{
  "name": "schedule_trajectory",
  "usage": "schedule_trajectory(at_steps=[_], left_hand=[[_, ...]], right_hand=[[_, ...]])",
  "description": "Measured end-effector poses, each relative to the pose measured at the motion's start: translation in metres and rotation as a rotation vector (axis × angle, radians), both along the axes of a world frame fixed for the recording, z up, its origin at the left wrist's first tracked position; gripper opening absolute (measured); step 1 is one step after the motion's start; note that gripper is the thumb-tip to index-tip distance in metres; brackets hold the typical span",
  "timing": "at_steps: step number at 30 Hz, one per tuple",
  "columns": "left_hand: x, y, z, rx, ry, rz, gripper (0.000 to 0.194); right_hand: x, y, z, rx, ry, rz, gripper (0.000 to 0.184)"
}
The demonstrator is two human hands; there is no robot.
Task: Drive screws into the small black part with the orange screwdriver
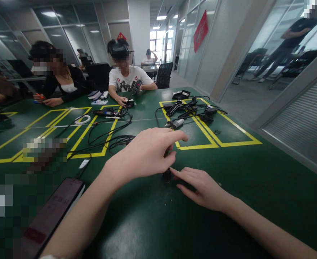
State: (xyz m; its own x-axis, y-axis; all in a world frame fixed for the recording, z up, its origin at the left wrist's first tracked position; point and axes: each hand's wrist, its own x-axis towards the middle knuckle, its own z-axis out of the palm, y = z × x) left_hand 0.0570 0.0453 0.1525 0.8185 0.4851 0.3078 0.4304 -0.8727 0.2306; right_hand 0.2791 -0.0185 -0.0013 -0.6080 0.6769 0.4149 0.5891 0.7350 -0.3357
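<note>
In the head view a small dark cylindrical piece [166,175] stands on the green tabletop, between my two hands. My left hand [144,153] arches just above it, with the fingers bent and the thumb pointing to the right. Something dark shows between that thumb and the fingers, but most of it is hidden behind the hand. From the right, my right hand [201,187] reaches in low over the table. Its index fingertip is at the upper edge of the cylindrical piece, apparently touching it, and its thumb is held apart below.
Black cables and tools [178,108] lie inside yellow tape outlines beyond my hands. A phone [57,212] with a cable lies at left, and a white ring [83,119] farther back. Across the green table [245,183] sits a person [128,77] holding a dark tool; another sits left.
</note>
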Motion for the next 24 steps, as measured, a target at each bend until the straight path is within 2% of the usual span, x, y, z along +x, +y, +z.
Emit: schedule_trajectory(at_steps=[4, 9, 13, 16, 24], left_hand=[[-0.001, -0.001, 0.003, -0.046, 0.005, -0.041, 0.040], [-0.004, 0.000, 0.005, -0.179, -0.041, -0.070, 0.034], [-0.005, 0.000, 0.005, -0.189, -0.036, -0.063, 0.028], [-0.006, 0.000, 0.006, -0.180, -0.030, -0.052, 0.026], [-0.008, -0.002, 0.013, -0.256, 0.007, -0.063, 0.039]], right_hand=[[0.000, 0.000, -0.001, -0.009, -0.005, 0.002, 0.052], [-0.001, 0.000, 0.001, -0.007, -0.006, 0.002, 0.053], [-0.001, 0.000, 0.002, -0.018, -0.011, 0.003, 0.057], [-0.001, 0.000, 0.001, -0.031, -0.011, -0.001, 0.053], [0.000, 0.000, -0.002, -0.018, 0.013, 0.003, 0.052]])
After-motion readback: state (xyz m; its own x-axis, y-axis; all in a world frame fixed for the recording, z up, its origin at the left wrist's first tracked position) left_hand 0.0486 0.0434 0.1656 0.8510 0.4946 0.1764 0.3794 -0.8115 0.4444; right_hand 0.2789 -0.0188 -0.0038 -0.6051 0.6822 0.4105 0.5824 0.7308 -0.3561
